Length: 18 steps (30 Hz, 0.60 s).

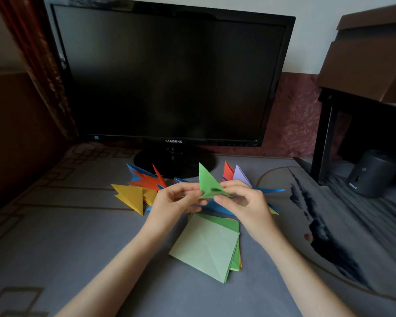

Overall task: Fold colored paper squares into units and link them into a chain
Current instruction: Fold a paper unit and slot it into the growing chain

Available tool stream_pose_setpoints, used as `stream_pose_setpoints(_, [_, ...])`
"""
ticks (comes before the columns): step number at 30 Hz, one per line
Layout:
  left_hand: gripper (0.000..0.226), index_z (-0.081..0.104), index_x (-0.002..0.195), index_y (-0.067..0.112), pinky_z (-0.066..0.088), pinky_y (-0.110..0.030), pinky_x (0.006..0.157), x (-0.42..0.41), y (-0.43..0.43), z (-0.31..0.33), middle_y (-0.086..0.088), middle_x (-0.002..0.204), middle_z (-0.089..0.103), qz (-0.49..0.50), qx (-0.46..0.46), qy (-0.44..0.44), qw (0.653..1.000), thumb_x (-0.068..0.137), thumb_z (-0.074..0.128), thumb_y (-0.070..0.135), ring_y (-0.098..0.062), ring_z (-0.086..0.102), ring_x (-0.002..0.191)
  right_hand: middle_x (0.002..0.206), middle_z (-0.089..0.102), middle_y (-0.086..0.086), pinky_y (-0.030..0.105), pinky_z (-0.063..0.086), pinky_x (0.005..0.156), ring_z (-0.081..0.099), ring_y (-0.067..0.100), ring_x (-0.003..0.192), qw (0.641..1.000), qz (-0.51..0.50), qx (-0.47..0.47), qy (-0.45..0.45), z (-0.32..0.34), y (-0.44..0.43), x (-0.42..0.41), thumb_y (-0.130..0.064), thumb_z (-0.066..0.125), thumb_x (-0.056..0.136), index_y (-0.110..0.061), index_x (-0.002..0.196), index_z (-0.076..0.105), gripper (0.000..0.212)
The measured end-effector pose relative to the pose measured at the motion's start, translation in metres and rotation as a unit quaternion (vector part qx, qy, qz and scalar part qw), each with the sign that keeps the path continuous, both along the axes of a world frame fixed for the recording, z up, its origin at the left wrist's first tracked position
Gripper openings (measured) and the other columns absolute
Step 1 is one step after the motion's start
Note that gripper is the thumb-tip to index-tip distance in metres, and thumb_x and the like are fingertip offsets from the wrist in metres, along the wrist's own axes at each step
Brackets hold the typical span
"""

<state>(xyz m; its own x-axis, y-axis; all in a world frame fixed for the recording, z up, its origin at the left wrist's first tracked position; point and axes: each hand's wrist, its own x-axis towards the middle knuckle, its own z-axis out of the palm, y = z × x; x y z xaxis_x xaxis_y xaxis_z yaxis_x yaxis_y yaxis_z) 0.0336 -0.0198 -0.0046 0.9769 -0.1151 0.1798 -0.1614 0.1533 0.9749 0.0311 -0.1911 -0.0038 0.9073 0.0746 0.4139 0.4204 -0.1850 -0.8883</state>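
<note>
A green folded paper unit point(206, 181) with a sharp upright point is held above the table between both hands. My left hand point(174, 202) pinches its left lower edge and my right hand point(242, 202) pinches its right lower part. Below the hands lies a stack of paper squares point(206, 245), light green on top with a diagonal crease. Behind the hands lie folded units: yellow point(130, 196), orange-red point(146, 179), blue point(270, 191), lilac point(241, 175) and red point(228, 171). Whether these units are linked is hidden by my hands.
A black monitor point(169, 76) on a round foot point(146, 160) stands right behind the folded units. A grey patterned cloth point(78, 248) covers the table. At the right are a dark stand point(325, 138), a cardboard box point(370, 58) and a dark cylindrical device point(373, 173).
</note>
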Motion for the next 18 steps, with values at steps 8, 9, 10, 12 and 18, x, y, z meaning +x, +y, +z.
stream_pose_setpoints(8, [0.017, 0.071, 0.093, 0.012, 0.055, -0.021, 0.068, -0.0018, -0.0017, -0.0022, -0.001, 0.085, 0.075, -0.026, 0.018, -0.025, 0.999, 0.077, 0.069, 0.009, -0.011, 0.069, 0.078, 0.08, 0.067, 0.005, 0.034, 0.054, 0.066, 0.062, 0.014, 0.071, 0.996, 0.005, 0.068, 0.063, -0.0024, 0.0003, 0.0019, 0.004, 0.071, 0.077, -0.008, 0.095, 0.06, 0.024])
stream_pose_setpoints(9, [0.016, 0.071, 0.092, 0.013, 0.055, -0.02, 0.067, -0.0014, -0.0016, -0.0032, 0.0, 0.083, 0.074, -0.022, 0.019, -0.027, 0.999, 0.077, 0.069, 0.008, -0.01, 0.068, 0.077, 0.081, 0.067, 0.005, 0.031, 0.055, 0.064, 0.062, 0.015, 0.072, 0.994, 0.014, 0.084, 0.075, -0.0021, 0.0011, 0.0018, 0.005, 0.071, 0.076, -0.009, 0.101, 0.057, 0.032])
stream_pose_setpoints(10, [0.015, 0.072, 0.091, 0.013, 0.055, -0.02, 0.067, -0.0013, -0.0013, -0.0041, 0.0, 0.083, 0.074, -0.019, 0.021, -0.029, 0.999, 0.077, 0.069, 0.01, -0.01, 0.068, 0.076, 0.08, 0.067, 0.005, 0.029, 0.054, 0.062, 0.063, 0.014, 0.071, 0.991, 0.025, 0.099, 0.09, -0.0016, 0.0016, 0.0015, 0.006, 0.071, 0.076, -0.008, 0.105, 0.054, 0.036])
stream_pose_setpoints(12, [0.017, 0.073, 0.09, 0.015, 0.055, -0.021, 0.068, -0.0007, -0.0007, -0.0056, 0.0, 0.085, 0.075, -0.016, 0.025, -0.033, 0.999, 0.074, 0.069, 0.018, -0.011, 0.068, 0.078, 0.078, 0.069, 0.003, 0.024, 0.054, 0.06, 0.063, 0.012, 0.067, 0.986, 0.041, 0.111, 0.116, -0.0006, 0.002, 0.0015, 0.008, 0.069, 0.077, -0.005, 0.101, 0.056, 0.031])
stream_pose_setpoints(18, [0.014, 0.073, 0.091, 0.01, 0.056, -0.022, 0.072, -0.003, -0.0037, -0.0053, -0.003, 0.084, 0.074, -0.029, -0.024, -0.018, 0.999, 0.082, 0.063, 0.014, -0.013, 0.069, 0.08, 0.083, 0.072, 0.007, 0.028, 0.055, 0.071, 0.068, 0.018, 0.071, 0.982, 0.066, 0.087, 0.155, -0.0001, 0.0022, -0.0011, 0.005, 0.068, 0.078, -0.003, 0.094, 0.065, 0.019])
